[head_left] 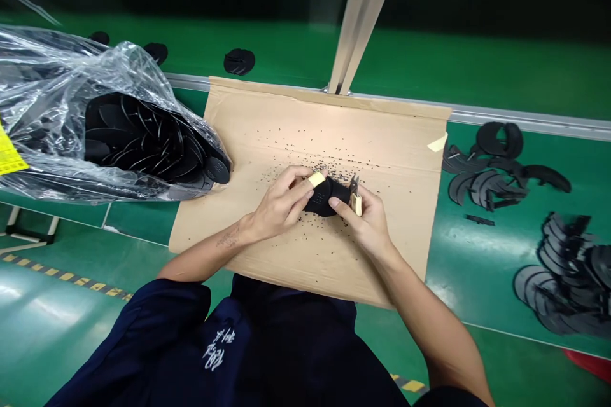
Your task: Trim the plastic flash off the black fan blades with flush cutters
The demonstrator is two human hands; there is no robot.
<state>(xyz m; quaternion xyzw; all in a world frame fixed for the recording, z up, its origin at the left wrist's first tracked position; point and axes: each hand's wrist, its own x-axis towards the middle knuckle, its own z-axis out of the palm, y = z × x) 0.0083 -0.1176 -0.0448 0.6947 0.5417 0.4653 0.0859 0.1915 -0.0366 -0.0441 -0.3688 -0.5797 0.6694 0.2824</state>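
Over the middle of a cardboard sheet (248,108), my left hand (281,203) grips a rounded black plastic piece (319,200) by its left side. Yellow tape wraps one of that hand's fingers. My right hand (370,219) is closed around small nippers (355,194) with dark jaws and a pale yellow handle, partly hidden by the fingers. The right thumb also presses on the black piece, and the nippers' jaws are at its right edge. Tiny black scraps (329,168) lie scattered on the cardboard around both hands.
To the left lies a clear plastic bag (52,102) with many black pieces (138,133) inside. Curved black parts (491,184) and stacked dark parts (558,292) lie on the green table at right. A metal post (363,19) rises behind the cardboard. Another black piece (239,62) lies beyond the rail.
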